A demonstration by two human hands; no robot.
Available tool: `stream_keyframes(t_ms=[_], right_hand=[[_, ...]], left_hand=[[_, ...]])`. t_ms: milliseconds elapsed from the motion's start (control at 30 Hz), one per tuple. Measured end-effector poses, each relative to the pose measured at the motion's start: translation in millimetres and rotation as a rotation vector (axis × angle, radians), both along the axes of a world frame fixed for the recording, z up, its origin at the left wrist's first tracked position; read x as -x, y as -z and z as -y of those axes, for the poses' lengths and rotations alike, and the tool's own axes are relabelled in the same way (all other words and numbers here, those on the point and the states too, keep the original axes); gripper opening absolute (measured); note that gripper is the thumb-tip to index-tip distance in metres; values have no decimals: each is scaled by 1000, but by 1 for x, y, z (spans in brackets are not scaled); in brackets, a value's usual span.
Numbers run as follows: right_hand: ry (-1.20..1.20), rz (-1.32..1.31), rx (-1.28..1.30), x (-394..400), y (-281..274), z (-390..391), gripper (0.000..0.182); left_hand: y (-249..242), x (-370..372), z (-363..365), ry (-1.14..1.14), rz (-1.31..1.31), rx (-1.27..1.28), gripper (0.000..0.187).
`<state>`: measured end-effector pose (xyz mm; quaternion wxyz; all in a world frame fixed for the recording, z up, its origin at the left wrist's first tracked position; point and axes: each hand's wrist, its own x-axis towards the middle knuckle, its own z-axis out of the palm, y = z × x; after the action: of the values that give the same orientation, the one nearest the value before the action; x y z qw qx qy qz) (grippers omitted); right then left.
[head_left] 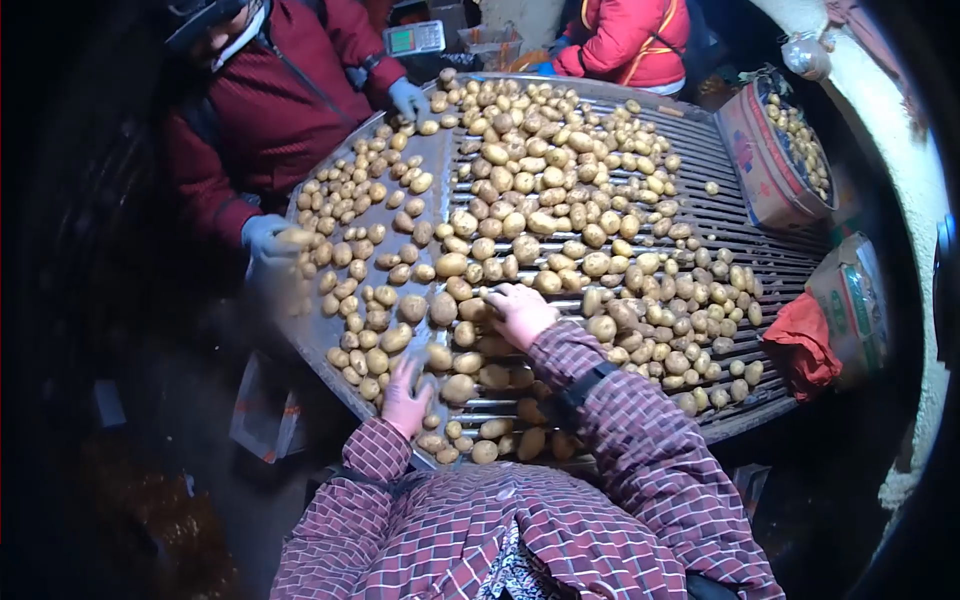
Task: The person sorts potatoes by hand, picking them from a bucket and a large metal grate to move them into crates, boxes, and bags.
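My left hand [406, 394] is at the near left of a sorting table, its fingers apart and slightly blurred, close beside a potato [458, 388]. It appears to hold nothing. Further right and forward, my right hand [523, 314] reaches over the metal bars with its fingers stretched out. Its fingertips are by another potato [473, 309]; whether they touch it is hard to tell. Many potatoes [540, 222] lie spread over the slatted grate [690, 140] and along the flat metal strip [432, 165] on the left.
Across the left edge, a co-worker in a dark red jacket [275, 100] has gloved hands among the potatoes, one holding a potato. Another person in a red jacket [630, 45] stands at the far end. A potato-filled carton [770, 160], a red bag [803, 345] and a digital scale [414, 38] are around the table.
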<state>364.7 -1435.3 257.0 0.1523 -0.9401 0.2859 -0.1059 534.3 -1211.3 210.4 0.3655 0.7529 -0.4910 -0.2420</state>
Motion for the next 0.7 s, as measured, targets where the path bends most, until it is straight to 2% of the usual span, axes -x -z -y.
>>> stream_keyframes(t_ms=[33,67,133,167,200,267,300,333,400,433,467,533,600,633,667,700], right_hand=[[-5,-72,31,-16,14,-4,38],[-9,-145,64,-28,29,-7,38],[144,-268,-13,-43,33,-7,40],[243,-346,-129,-43,25,-6,41],[288,-345,-192,-38,25,-4,43],[170,-315,-129,-24,40,1,44],[191,-312,-164,-21,40,2,50],[207,-317,-205,-17,30,1,54],[265,-221,-312,5,24,-3,51],[295,-202,-420,15,7,-6,58],[286,28,-593,33,6,-10,61],[335,169,-724,73,-20,-19,58],[290,495,-1148,128,-17,-22,56],[287,570,-1411,156,-26,-27,60],[307,777,-1537,181,-13,-35,64],[336,986,-1584,197,-23,-47,64]], left_hand=[[2,-12,0,-49,-141,63,50],[2,-19,-8,-100,-38,45,45],[-28,-24,-13,-82,-139,28,39],[-16,-26,-22,-93,-56,31,34],[-17,-23,-27,-64,-98,-32,34],[-22,-14,-26,3,-179,-143,34],[-13,-8,-25,103,-73,-71,33],[-15,1,-20,237,182,-64,38],[-28,23,-4,500,436,-121,45],[-36,33,1,537,513,-166,49],[-39,39,8,573,590,-203,52],[-35,41,20,570,596,-128,51],[-22,41,25,571,579,-159,54],[-28,43,25,563,611,-143,48],[-27,43,25,562,607,-135,50],[-22,43,25,554,604,-137,52]])
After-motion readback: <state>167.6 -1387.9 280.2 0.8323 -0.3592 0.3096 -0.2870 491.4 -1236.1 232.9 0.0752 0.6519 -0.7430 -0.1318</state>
